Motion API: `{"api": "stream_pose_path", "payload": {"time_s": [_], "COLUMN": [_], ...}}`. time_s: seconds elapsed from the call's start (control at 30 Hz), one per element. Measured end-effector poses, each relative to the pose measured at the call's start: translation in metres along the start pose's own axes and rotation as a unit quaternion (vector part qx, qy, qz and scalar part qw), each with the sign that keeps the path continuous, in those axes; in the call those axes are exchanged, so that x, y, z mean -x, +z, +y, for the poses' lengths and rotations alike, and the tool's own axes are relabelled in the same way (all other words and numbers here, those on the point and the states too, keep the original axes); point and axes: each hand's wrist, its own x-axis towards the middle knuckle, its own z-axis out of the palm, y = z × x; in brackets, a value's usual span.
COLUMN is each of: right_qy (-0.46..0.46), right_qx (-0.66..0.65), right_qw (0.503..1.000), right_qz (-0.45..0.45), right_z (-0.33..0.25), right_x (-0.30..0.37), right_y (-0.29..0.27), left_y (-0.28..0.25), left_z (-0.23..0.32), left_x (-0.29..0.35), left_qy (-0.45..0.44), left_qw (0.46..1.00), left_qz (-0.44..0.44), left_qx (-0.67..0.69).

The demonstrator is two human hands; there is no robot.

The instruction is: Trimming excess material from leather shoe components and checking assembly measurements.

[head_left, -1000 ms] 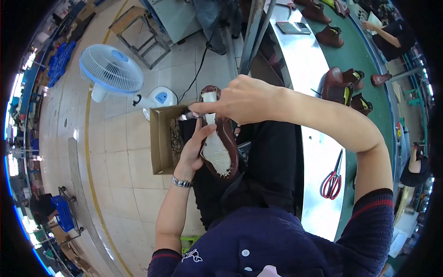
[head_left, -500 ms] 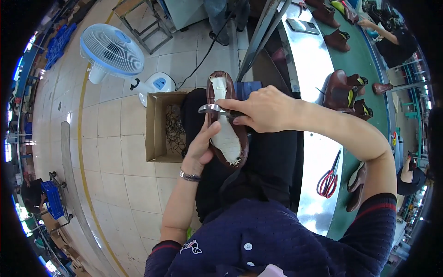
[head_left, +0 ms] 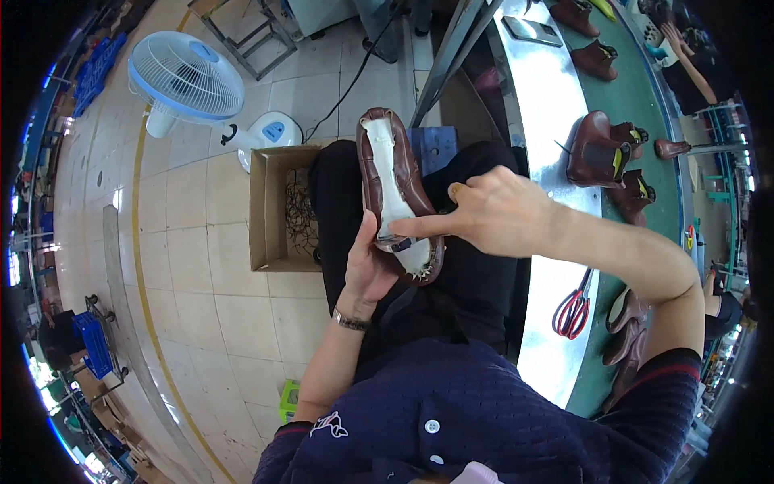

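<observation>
A brown leather shoe [head_left: 409,181] lies bottom up over my lap, toe and heel pointing away from and toward me. Its pale underside is exposed, with small ragged bits round the near end. My left hand [head_left: 372,273] grips the shoe from its left side near that end, fingers partly hidden beneath it. In my right hand [head_left: 501,216] is a hand tool [head_left: 395,244] with a shiny curved metal head, whose handle is mostly covered by my fingers. The head rests against or just over the underside, and my right index finger stretches along toward it.
An open cardboard box [head_left: 264,211] of dark tangled strands stands left of my legs, a fan [head_left: 189,77] beyond it. On the metal bench [head_left: 556,113] at right lie scissors [head_left: 572,313] and a phone [head_left: 532,31]. Brown boots [head_left: 595,149] stand on a green belt; another person's hands [head_left: 677,40] are beyond.
The tool and my right hand have moved nearer to me, from the shoe's middle toward its near end. My left hand has shifted slightly right and nearer.
</observation>
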Motion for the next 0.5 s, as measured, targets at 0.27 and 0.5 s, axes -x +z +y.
{"api": "stream_pose_path", "payload": {"time_s": [0.27,0.5], "right_qy": [-0.111,-0.059], "right_qx": [0.026,0.067], "right_qw": [0.993,0.993], "right_qz": [-0.017,-0.074], "right_z": [-0.005,-0.002], "right_x": [-0.023,-0.046], "right_y": [-0.055,-0.025], "left_y": [-0.002,0.012], "left_z": [0.003,0.020], "left_x": [0.008,0.001], "left_qy": [0.039,-0.005], "left_qw": [0.985,0.988], "left_qz": [0.088,0.025], "left_qx": [-0.142,-0.153]}}
